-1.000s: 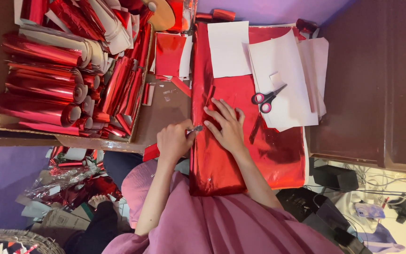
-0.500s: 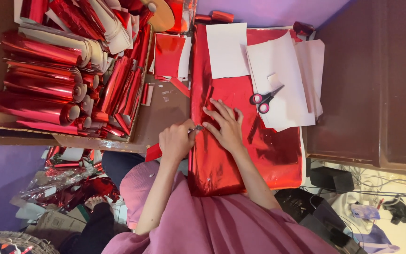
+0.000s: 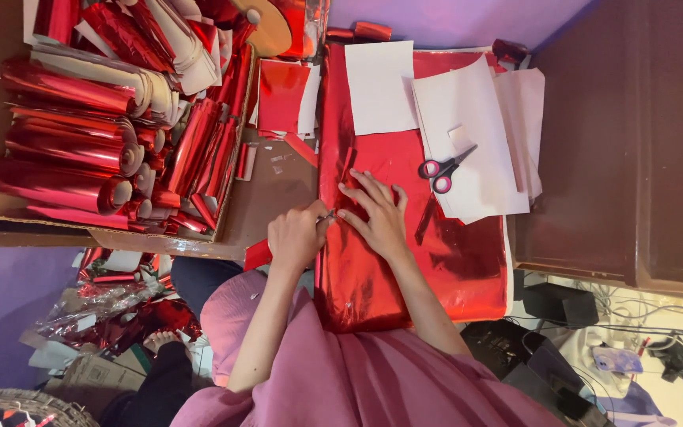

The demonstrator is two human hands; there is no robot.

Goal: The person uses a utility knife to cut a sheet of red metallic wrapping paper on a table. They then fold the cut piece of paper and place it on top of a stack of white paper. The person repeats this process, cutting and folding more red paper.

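A stack of shiny red foil sheets (image 3: pixel 436 261) lies in front of me on the work surface. My right hand (image 3: pixel 377 217) rests flat on the foil with its fingers spread, pressing it down near the sheet's left edge. My left hand (image 3: pixel 298 237) is closed around a small metal cutting tool (image 3: pixel 327 215), whose tip touches the foil's left edge right beside my right thumb. Pink sleeves cover both my arms.
A cardboard box (image 3: pixel 223 205) of red foil rolls fills the left. White paper sheets (image 3: pixel 468 134) with pink-handled scissors (image 3: pixel 444 168) lie on the foil's far right. A dark brown cabinet (image 3: pixel 634 142) stands to the right; foil scraps litter the floor (image 3: pixel 104 308).
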